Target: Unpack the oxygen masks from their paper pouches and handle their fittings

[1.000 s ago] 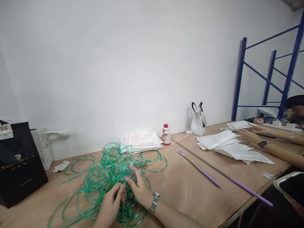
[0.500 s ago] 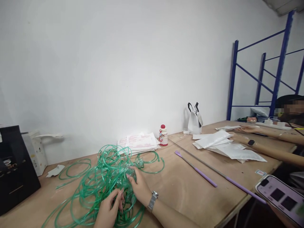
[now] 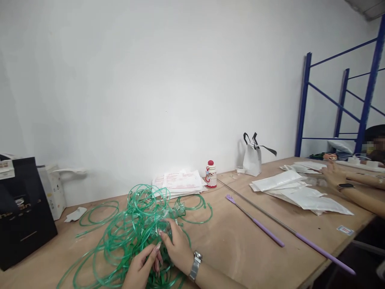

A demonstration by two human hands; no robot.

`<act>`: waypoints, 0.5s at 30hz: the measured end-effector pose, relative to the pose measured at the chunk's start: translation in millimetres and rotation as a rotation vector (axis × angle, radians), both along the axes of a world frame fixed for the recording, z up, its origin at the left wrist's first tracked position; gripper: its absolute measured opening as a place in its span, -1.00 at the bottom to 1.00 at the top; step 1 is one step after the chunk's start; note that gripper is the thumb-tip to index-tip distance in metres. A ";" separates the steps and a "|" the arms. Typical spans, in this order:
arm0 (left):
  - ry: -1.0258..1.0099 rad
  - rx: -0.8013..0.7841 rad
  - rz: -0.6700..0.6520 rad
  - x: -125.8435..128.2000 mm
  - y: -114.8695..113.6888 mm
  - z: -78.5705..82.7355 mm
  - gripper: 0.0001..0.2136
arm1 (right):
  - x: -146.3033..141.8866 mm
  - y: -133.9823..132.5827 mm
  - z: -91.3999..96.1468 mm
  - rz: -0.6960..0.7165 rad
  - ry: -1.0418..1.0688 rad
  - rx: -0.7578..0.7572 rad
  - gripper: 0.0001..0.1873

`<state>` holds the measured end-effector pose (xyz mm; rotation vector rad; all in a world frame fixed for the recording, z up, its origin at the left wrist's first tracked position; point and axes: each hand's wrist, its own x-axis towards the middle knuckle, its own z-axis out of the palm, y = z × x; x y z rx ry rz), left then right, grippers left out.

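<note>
A tangled heap of green clear tubing (image 3: 120,228) lies on the wooden table, with see-through green plastic pieces that look like oxygen masks among the coils. My right hand (image 3: 179,245), with a metal watch on its wrist, is closed around one clear green mask (image 3: 165,227) at the heap's right side. Just left of it, my left hand (image 3: 141,265) is closed with thumb and fingers pinched together at the front of the heap. What sits between those fingertips is hidden. A smaller coil with a clear fitting (image 3: 180,208) lies behind my right hand.
Paper sheets (image 3: 180,182) and a white bottle with a red cap (image 3: 211,175) stand by the wall. Two purple-handled rods (image 3: 267,233) lie to the right, near white packets (image 3: 288,190) and a co-worker's hands (image 3: 332,176). A black bag (image 3: 27,216) stands left.
The camera view has shifted, so the scene sits further right. My hands stay at the heap, still closed. The co-worker's hand has lifted beside the packets, and the phone at lower right is gone from view.
</note>
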<state>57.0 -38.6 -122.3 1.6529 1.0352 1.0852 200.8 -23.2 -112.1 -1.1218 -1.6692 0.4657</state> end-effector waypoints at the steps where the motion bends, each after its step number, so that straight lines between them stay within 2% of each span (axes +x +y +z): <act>1: 0.001 -0.001 0.005 0.7 -0.4 0.0 -0.53 | 1.0 2.1 -0.1 -0.029 0.016 0.000 -0.67; 4: 0.029 -0.011 0.015 3.9 -2.3 -0.3 -0.52 | 5.3 9.8 -0.1 -0.099 0.049 0.003 -0.71; 10: 0.082 -0.028 0.054 6.0 -1.5 -2.5 -0.49 | 8.6 16.9 -2.1 -0.152 0.017 -0.014 -0.75; 15: 0.155 0.029 0.081 3.9 -0.2 -4.8 -0.50 | 6.5 16.7 -1.9 -0.195 -0.041 -0.046 -0.79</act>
